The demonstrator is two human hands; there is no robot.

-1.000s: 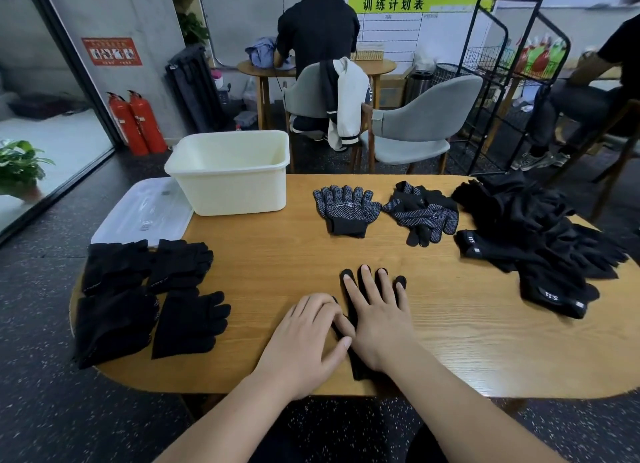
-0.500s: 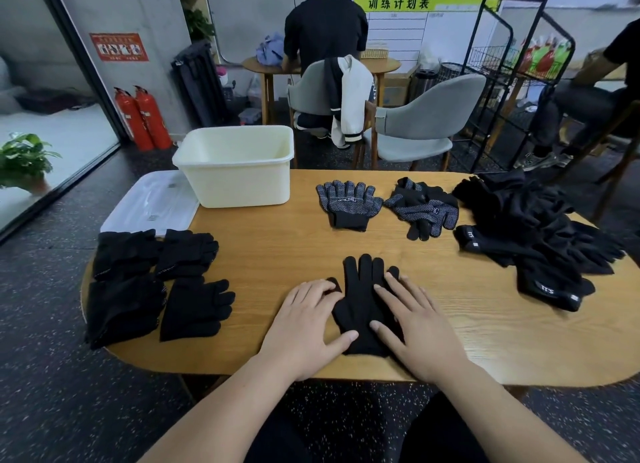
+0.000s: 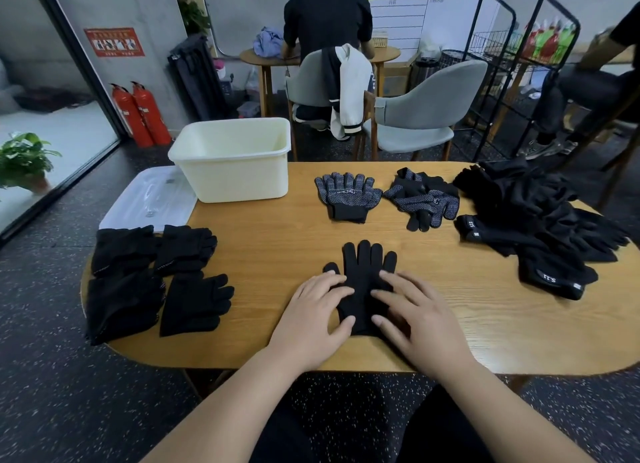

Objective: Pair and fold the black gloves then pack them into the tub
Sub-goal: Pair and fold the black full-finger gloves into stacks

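**What I can't make out**

My left hand (image 3: 311, 320) and right hand (image 3: 415, 320) cover the sides and cuff of the glove (image 3: 363, 282), so I can't tell whether one or two lie there. The right pile (image 3: 540, 216) is too tangled to count. The tub (image 3: 235, 175) hides part of the lid (image 3: 152, 199). My forearms run off the near edge.

Even, fairly bright indoor light from above covers the wooden bench (image 3: 277, 241), leaving only soft, faint shadows under what lies on it, while paler daylight glows through the glass wall (image 3: 52, 130) at far left. The wide-angle lens bends lines near the edges, so the metal rack (image 3: 498, 81) and the dark door frame (image 3: 79, 64) lean inward and the bench rim curves. The centre is sharp; the pile of black gloves (image 3: 540, 227) swallows its own detail, and the outer edges look slightly smeared.
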